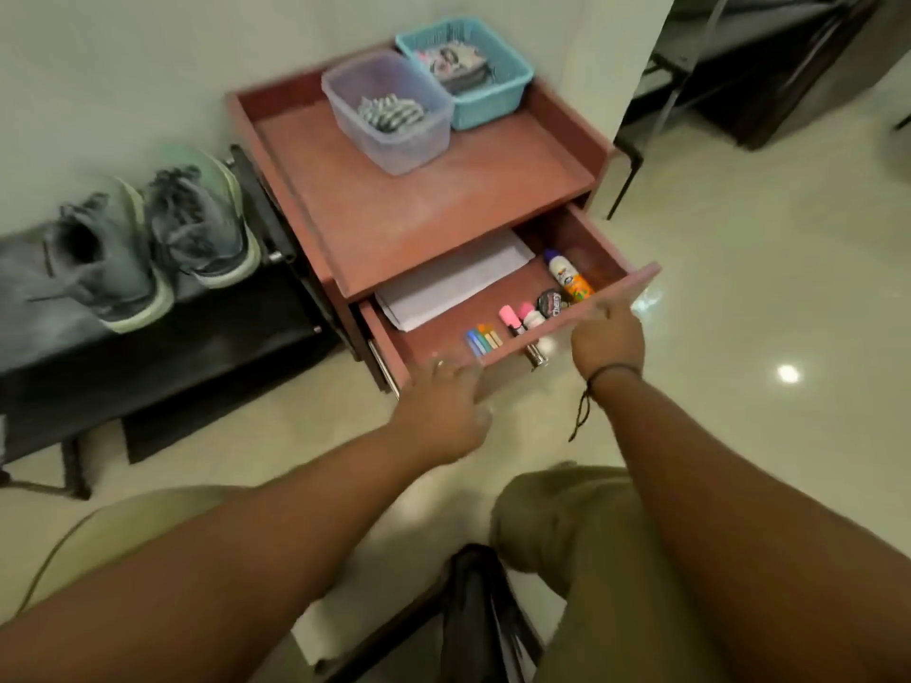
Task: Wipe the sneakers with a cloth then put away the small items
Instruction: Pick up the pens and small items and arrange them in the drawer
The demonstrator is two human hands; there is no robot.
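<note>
Sneakers (148, 239) are parked on black bench; open drawer (493, 308) w/ small items is touched by left hand (443, 411) & right hand (609, 337), fingers straight, nothing held.

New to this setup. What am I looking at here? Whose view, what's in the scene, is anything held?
There is no machine: one wide-angle camera worn on a person's head looks down at their two bare hands. The left hand and right hand both reach the front edge of an open drawer in a small reddish cabinet. Neither hand grips an object; the fingers look fairly straight. In the drawer lie papers, coloured markers, a round tin and a bottle. On top stand a clear tub and a blue basket. A pair of sneakers sits on the black rack to the left.
</note>
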